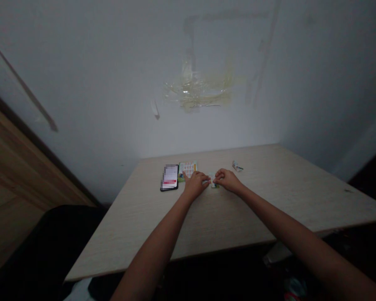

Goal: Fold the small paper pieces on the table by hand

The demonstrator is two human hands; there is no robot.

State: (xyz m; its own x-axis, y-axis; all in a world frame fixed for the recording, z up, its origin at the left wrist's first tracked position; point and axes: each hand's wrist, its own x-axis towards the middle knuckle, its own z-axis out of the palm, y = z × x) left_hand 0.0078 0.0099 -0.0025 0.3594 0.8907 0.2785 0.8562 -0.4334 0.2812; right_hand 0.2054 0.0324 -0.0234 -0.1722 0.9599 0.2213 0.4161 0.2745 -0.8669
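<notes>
My left hand (196,184) and my right hand (227,179) meet at the middle of the pale table (225,213), their fingertips pinching a small pale green paper packet (214,184). The packet is tiny in view and partly hidden by my fingers. Just left of my left hand lies a colourful printed card (188,168) with an orange grid, its lower corner behind my fingers. Beyond it, a black smartphone (169,177) lies with its lit screen up, the display blurred.
A small crumpled wrapper (237,166) lies on the table beyond my right hand. The table's far edges meet a white wall (81,83) bearing old tape residue (197,90). A wooden panel (15,167) and a dark padded shape (44,246) stand at lower left.
</notes>
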